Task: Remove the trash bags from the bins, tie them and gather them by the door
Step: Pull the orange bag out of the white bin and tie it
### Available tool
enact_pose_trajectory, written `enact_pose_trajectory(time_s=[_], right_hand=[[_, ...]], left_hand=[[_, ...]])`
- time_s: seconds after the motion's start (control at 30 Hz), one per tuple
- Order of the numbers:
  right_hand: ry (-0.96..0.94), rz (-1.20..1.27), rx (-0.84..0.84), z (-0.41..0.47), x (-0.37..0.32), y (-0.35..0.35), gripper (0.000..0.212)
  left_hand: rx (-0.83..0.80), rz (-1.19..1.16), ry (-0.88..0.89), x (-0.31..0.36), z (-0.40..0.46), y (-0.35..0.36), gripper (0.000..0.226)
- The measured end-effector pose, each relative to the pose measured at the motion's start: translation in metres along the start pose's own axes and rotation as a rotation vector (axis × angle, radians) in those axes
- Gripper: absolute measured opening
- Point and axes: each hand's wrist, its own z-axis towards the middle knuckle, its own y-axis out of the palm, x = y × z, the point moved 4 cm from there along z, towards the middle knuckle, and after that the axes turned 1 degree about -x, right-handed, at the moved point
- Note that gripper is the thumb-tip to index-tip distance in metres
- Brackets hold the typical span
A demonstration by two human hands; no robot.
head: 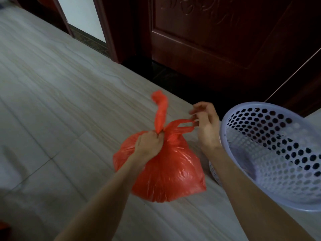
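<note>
A full red plastic trash bag (pixel 166 173) hangs just above the tiled floor in the middle of the view. My left hand (pixel 149 145) grips the bag's gathered neck, and one handle strip sticks up above that fist. My right hand (pixel 205 124) is to the right of the neck and hooks its curled fingers through the bag's other handle loop, pulling it sideways. A pale lilac perforated plastic bin (pixel 278 153) stands tilted at the right, beside my right forearm. It holds no bag.
A dark red-brown wooden door (pixel 217 35) and its frame fill the top of the view, with a black threshold strip below. A second doorway opening (pixel 81 16) lies at the upper left. Light grey floor tiles (pixel 52 101) stretch across the left.
</note>
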Motion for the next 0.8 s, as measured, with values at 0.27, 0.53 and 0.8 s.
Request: enact_pose_trajectory(time_s=[0.27, 0.53, 0.8], right_hand=[[-0.145, -1.119, -0.627, -0.005, 0.053, 0.027, 0.054], [-0.035, -0.493, -0.523, 0.008, -0.006, 0.028, 0.018], [0.608, -0.418, -1.143, -0.041, 0.03, 0.016, 0.021]], left_hand=[[-0.31, -0.855, -0.078, -0.043, 0.004, -0.004, 0.045], [-0.307, -1.102, -0.09, -0.055, 0.007, -0.012, 0.027], [-0.156, -1.154, -0.13, -0.055, 0.003, -0.015, 0.03]])
